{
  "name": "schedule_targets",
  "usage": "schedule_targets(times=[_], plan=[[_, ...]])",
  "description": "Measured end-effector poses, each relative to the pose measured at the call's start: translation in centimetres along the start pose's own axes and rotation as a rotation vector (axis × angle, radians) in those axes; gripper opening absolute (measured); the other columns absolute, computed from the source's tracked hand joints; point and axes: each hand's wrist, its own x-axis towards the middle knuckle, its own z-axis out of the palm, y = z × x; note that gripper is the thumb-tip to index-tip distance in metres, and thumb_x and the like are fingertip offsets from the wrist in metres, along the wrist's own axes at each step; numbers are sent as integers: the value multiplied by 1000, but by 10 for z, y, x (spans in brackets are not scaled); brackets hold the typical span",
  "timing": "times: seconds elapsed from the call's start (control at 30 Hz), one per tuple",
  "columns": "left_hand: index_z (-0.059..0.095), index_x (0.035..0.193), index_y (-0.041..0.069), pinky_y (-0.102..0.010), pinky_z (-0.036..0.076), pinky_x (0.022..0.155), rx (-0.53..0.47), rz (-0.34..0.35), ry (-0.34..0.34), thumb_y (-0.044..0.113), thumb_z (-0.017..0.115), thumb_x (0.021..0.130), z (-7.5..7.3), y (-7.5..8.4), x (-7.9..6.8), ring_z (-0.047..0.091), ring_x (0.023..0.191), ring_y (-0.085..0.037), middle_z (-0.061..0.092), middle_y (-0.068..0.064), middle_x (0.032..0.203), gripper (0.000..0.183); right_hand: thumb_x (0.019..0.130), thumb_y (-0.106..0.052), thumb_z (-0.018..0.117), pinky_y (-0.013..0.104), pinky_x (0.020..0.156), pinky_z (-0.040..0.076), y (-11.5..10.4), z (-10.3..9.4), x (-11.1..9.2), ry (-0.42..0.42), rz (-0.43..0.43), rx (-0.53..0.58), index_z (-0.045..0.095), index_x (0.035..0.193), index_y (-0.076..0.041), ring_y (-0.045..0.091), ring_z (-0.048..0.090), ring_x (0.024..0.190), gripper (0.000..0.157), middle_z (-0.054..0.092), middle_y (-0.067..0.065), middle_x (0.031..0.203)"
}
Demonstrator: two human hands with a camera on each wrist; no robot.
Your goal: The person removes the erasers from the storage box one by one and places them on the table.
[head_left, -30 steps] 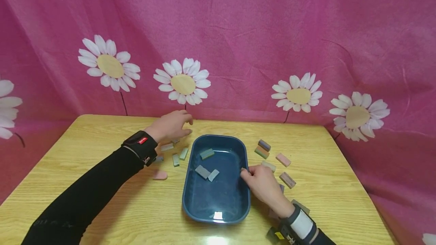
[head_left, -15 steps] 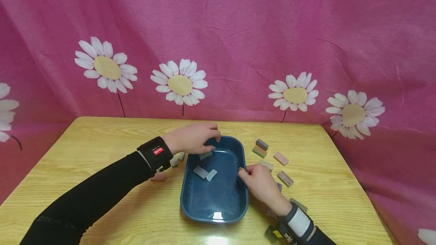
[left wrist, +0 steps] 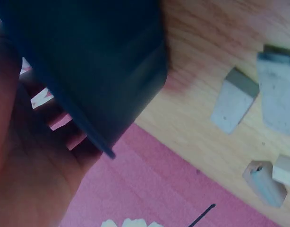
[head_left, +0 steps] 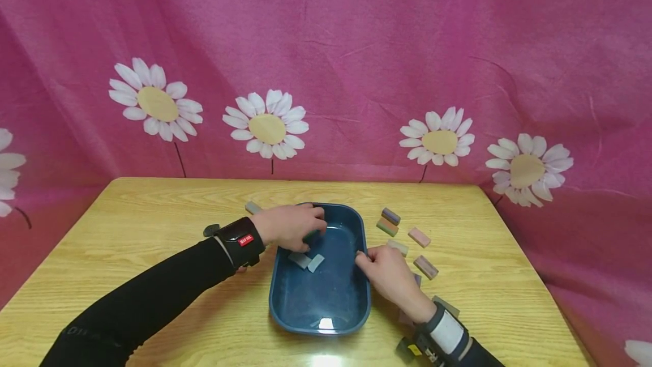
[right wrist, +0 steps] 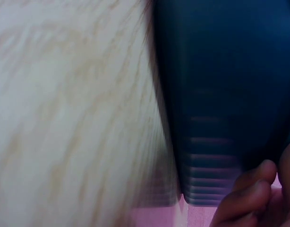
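Note:
A dark blue rectangular tub (head_left: 326,293) sits mid-table. My left hand (head_left: 290,226) reaches over its left rim, fingers and thumb bent down around a greenish block (head_left: 310,236) inside; I cannot tell whether they grip it. In the left wrist view, the tub wall (left wrist: 107,61) hides the fingertips of my left hand (left wrist: 41,146). Two pale grey oblong blocks, one a lighter piece (head_left: 316,263), lie on the tub floor beside the thumb. My right hand (head_left: 394,276) pinches the tub's right rim; its curled fingers (right wrist: 251,194) show against the outer wall in the right wrist view.
Right of the tub lie several small blocks, among them a pink one (head_left: 419,237), a striped brownish one (head_left: 425,267) and an orange-and-green one (head_left: 387,226). Further blocks (left wrist: 234,101) lie left of it, partly behind the left wrist. A pink flowered cloth (head_left: 346,72) hangs behind the table.
My left hand has moved right and toward me, from over the blocks left of the tub to inside it. My right hand has kept its hold on the rim.

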Motion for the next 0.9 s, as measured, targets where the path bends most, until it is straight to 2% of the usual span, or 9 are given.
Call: schedule_targets(times=[0.1, 0.23, 0.6, 0.9], plan=[[68, 121, 24, -36, 52, 95, -5, -11, -23, 28, 74, 83, 3, 1, 2, 50, 111, -19, 57, -2, 127, 39, 94, -32, 55, 26, 46, 23, 0, 0, 0, 1, -2, 1, 51, 53, -12, 17, 39, 42, 45, 35, -4, 47], [70, 114, 24, -35, 52, 93, 7, -9, -13, 22, 74, 83, 5, 1, 4, 49, 111, -19, 58, -2, 123, 32, 93, -32, 55, 26, 46, 23, 0, 0, 0, 4, -3, -5, 50, 53, -13, 16, 38, 42, 45, 35, -4, 47], [75, 101, 18, -31, 53, 83, 23, 39, 74, 7, 66, 88, 12, 1, 6, 49, 94, -17, 60, -3, 103, 20, 93, -31, 55, 26, 45, 23, 1, 0, 0, 7, -25, -9, 49, 53, -13, 15, 37, 41, 45, 35, -4, 47], [74, 94, 17, -34, 51, 84, -83, 17, 50, 4, 64, 84, 16, 2, 12, 53, 93, -19, 57, -2, 97, 19, 94, -31, 56, 26, 44, 22, 2, -1, -1, 19, -23, -15, 48, 52, -13, 16, 38, 42, 46, 35, -4, 47]])
